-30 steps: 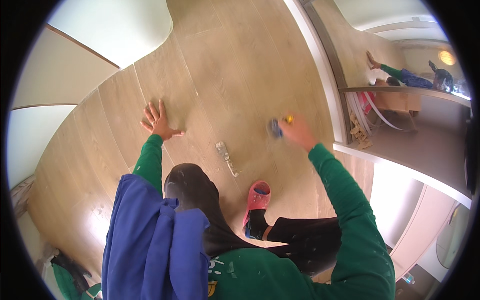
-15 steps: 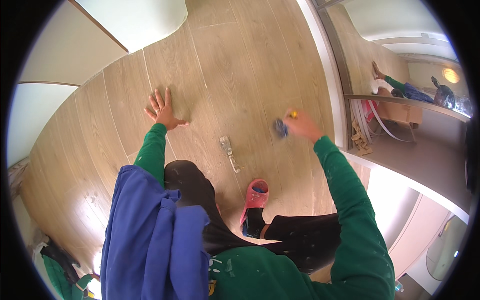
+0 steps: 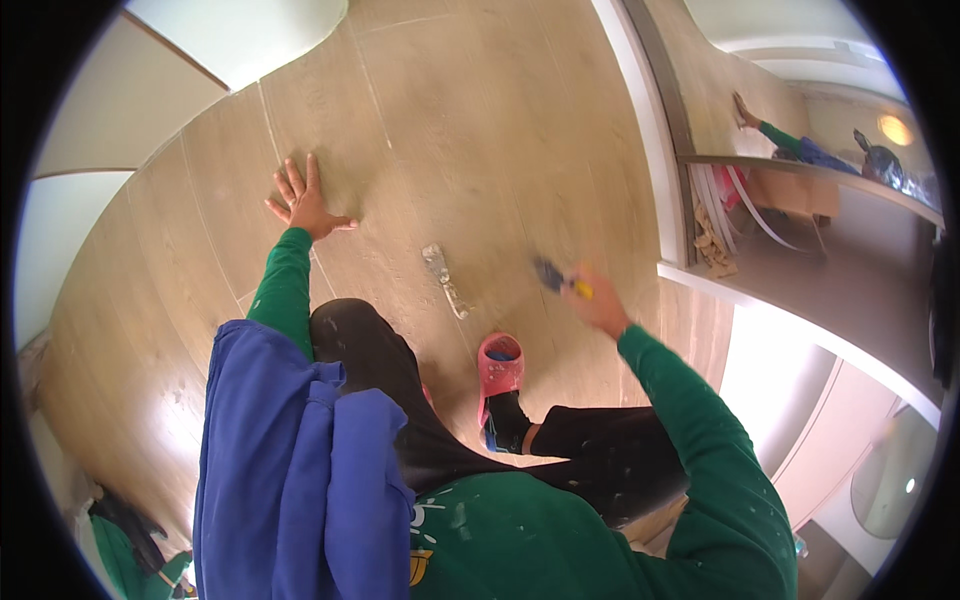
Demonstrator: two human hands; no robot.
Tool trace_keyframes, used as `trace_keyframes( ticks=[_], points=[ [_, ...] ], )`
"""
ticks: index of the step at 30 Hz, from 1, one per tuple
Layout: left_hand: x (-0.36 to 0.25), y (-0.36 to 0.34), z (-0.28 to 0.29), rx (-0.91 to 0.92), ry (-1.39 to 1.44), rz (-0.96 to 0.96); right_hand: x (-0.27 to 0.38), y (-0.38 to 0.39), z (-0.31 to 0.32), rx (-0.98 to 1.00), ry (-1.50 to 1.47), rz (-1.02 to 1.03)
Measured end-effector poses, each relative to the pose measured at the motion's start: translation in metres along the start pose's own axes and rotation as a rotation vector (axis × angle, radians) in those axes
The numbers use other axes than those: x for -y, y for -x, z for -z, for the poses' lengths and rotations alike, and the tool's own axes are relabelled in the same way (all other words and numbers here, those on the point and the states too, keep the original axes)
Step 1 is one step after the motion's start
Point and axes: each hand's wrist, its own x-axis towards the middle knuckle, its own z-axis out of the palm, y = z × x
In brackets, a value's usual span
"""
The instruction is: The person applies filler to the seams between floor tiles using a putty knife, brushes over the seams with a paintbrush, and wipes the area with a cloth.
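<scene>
My left hand (image 3: 308,208) is braced on the wood-look plank floor (image 3: 430,120), fingers spread and nothing in it. My right hand (image 3: 600,308) is closed round a scraper (image 3: 547,273) with a dark flat head and yellow on its handle. Motion smears the scraper, so I cannot tell whether its edge touches the planks. Between my hands lies a second tool (image 3: 445,282), slim-handled and crusted with pale dried material.
My pink slipper (image 3: 500,365) stands near the crusted tool. A blue garment (image 3: 290,450) hangs over my left side. Pale panels (image 3: 125,110) border the far left. To the right, a white-edged cabinet (image 3: 810,255) holds strips and cardboard beneath a mirror (image 3: 770,80).
My right hand has swept the scraper a little left and nearer to me, and the scraper has turned. My left hand stays planted while the whole view has shifted slightly.
</scene>
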Motion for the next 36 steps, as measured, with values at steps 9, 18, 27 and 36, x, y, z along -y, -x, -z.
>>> trace_keyframes(
  ticks=[9, 18, 27, 36],
  points=[
    [0.008, -0.005, -0.009, -0.034, -0.035, -0.019, 0.039, -0.050, 0.040, -0.233, -0.281, -0.283],
    [0.017, -0.010, -0.012, -0.054, -0.074, -0.022, 0.012, 0.022, -0.058, -0.562, -0.414, -0.321],
    [0.007, -0.011, -0.019, -0.015, -0.140, 0.035, 0.033, 0.064, -0.045, -0.699, -0.239, -0.507],
    [0.028, -0.024, -0.022, -0.051, -0.119, -0.013, 0.019, -0.054, -0.076, -0.829, -0.907, -0.581]
  ],
)
